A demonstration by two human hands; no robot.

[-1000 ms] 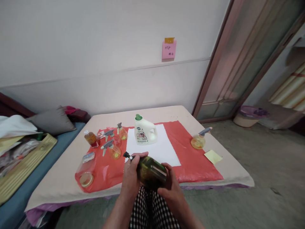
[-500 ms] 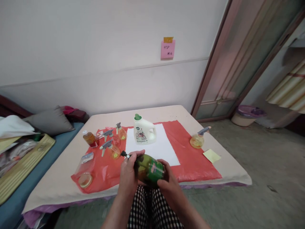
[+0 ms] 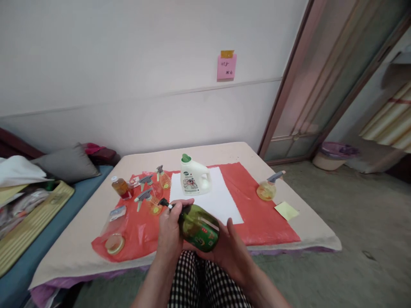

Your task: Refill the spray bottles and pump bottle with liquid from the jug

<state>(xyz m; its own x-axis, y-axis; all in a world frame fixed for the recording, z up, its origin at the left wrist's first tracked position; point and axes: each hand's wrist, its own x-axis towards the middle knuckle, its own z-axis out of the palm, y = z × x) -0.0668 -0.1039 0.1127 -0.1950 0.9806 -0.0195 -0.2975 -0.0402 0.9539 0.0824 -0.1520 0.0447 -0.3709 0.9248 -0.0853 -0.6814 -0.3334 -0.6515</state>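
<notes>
I hold a green bottle [image 3: 199,227] with a red-and-green label, tilted with its black pump top pointing up-left, above the near edge of the table. My left hand [image 3: 170,229] is closed round its neck just under the pump. My right hand [image 3: 228,250] cups the bottle's base from below, fingers wrapped round it. A white detergent jug [image 3: 193,178] with a green cap stands upright on a white sheet [image 3: 221,199] beyond the bottle.
A red plastic sheet [image 3: 263,214] covers the low table [image 3: 80,239]. Several small yellow spray bottles [image 3: 150,201] and an amber bottle [image 3: 120,187] stand at its left; one spray bottle [image 3: 268,188] and a yellow note [image 3: 287,210] at the right. A bed with cushions lies at the left.
The bottle has turned in my hands, so its label now faces up, and its pump end has risen slightly. My right hand has slid under the base.
</notes>
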